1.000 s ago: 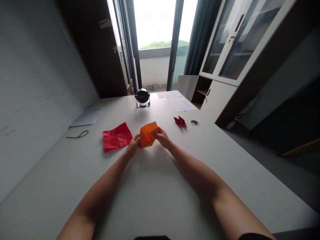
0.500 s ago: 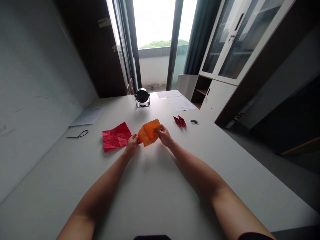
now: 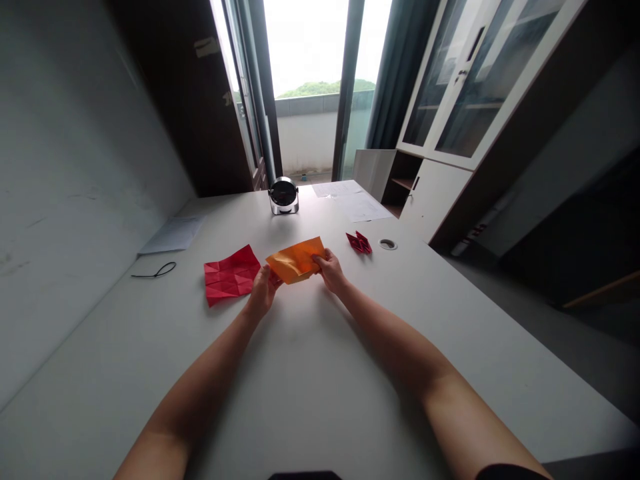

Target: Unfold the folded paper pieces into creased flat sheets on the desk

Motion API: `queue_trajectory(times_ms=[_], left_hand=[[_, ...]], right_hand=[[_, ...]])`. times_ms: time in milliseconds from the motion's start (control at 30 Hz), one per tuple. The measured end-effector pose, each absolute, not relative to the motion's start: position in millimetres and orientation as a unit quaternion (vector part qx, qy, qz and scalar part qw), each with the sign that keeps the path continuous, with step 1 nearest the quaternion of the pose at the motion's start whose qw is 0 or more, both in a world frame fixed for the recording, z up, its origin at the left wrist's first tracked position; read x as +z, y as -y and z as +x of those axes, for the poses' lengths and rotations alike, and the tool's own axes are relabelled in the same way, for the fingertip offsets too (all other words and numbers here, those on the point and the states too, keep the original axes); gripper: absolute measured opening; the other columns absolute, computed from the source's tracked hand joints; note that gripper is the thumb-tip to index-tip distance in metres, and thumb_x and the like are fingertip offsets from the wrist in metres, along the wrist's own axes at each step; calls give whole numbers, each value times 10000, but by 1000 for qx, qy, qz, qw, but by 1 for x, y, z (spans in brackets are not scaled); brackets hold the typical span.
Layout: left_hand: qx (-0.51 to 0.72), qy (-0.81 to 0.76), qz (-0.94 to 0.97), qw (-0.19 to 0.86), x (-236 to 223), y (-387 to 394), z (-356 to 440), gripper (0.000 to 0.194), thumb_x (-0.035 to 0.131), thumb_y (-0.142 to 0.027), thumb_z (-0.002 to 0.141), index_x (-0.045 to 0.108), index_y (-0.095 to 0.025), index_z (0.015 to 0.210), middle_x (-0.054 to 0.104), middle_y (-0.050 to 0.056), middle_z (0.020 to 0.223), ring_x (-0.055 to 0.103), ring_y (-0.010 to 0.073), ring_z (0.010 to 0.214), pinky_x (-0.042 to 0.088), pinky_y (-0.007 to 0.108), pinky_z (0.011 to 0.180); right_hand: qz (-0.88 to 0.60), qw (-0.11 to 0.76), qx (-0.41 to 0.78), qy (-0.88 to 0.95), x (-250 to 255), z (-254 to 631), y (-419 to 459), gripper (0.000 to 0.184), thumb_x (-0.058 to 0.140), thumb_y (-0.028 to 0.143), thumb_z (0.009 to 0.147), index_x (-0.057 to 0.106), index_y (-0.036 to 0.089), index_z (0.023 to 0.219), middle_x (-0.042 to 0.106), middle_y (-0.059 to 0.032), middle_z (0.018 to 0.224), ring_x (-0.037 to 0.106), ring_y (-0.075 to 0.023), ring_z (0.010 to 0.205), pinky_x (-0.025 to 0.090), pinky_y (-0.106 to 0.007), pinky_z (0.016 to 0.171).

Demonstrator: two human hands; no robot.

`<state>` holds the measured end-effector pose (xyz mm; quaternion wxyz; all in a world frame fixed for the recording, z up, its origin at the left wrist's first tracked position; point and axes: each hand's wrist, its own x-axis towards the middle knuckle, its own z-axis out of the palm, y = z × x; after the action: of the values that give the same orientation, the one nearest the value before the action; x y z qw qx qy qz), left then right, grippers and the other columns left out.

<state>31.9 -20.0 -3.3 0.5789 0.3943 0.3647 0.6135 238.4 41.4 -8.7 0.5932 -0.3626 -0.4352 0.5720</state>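
A sheet of orange paper (image 3: 295, 260), creased and partly bent over, is held just above the table between my two hands. My right hand (image 3: 330, 270) pinches its right side, thumb on top and fingers behind. At the lower left corner, my left hand (image 3: 263, 288) has its thumb at the edge and its fingers under the sheet. Close beside the left hand lies a red sheet of paper (image 3: 230, 275), marked with a grid of fold lines. A small folded red paper piece (image 3: 359, 243) rests to the right of my right hand.
On the white table (image 3: 310, 387) stand a round black device on a metal stand (image 3: 284, 196) and, farther right, white papers (image 3: 360, 200). More paper (image 3: 173, 235) and a black cable tie (image 3: 156, 270) lie at left. A round cable hole (image 3: 388, 245) is near the right edge.
The orange paper has turned and flattened out, showing a wider face. My left thumb has shifted up along its left edge. My right hand keeps its grip almost in place.
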Motion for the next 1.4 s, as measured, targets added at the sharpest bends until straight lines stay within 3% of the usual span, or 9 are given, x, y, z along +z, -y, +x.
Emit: queue_trajectory(times_ms=[133,300,467,700,833,1000,1100,1200,1400], left_hand=[[571,-385,407,601,-7,23,39,417,765,-451,737,605,-181,1011,655,60,1061,631,153,915,505,298,820],[606,-381,386,582,-8,21,37,326,747,-421,752,624,-181,935,649,34,967,624,136,843,509,306,808],[622,-385,364,576,-9,19,34,296,739,-399,752,598,-178,889,643,28,911,625,126,795,518,299,784],[643,-436,385,498,-10,16,30,244,692,-402,784,597,-180,817,598,18,840,585,122,800,490,266,770],[645,-424,384,506,-9,15,28,241,689,-406,793,591,-186,812,580,14,840,566,112,789,470,242,743],[636,-450,379,499,-16,12,27,258,698,-410,791,577,-182,795,550,-4,750,498,82,645,404,199,610],[641,-446,355,513,-20,9,26,289,695,-433,795,544,-187,790,472,-37,642,423,74,545,358,196,531],[650,-442,333,521,-20,8,25,304,709,-431,784,519,-194,794,459,-47,627,424,71,528,363,192,517],[645,-444,301,544,-14,13,27,309,728,-399,763,506,-197,834,535,-35,697,525,69,573,454,203,590]], right_hand=[[-359,598,574,429,-11,236,-43,404,752,440,681,503,214,906,597,20,790,554,-105,586,439,-213,438],[-378,613,539,437,-13,235,-44,391,741,463,684,510,210,873,568,45,710,474,-75,508,326,-187,364],[-384,613,540,430,-9,235,-42,381,739,448,686,515,209,880,567,48,703,447,-66,489,285,-185,359],[-381,620,526,442,-8,233,-40,352,728,435,713,519,204,878,557,49,695,468,-72,508,314,-181,380],[-384,629,505,450,-8,233,-41,342,733,434,714,511,206,839,538,52,680,451,-73,514,337,-187,387],[-370,630,527,435,-4,233,-37,354,744,443,720,516,212,861,537,59,652,440,-67,495,313,-178,383],[-332,607,580,430,1,232,-33,390,749,475,722,548,213,929,627,20,785,553,-92,594,393,-179,430],[-287,568,642,428,5,231,-29,429,765,475,720,565,225,1006,682,-21,985,653,-141,793,529,-224,585],[-257,523,684,439,8,233,-25,442,786,436,717,611,231,1068,707,-47,1086,678,-189,926,578,-299,742]])
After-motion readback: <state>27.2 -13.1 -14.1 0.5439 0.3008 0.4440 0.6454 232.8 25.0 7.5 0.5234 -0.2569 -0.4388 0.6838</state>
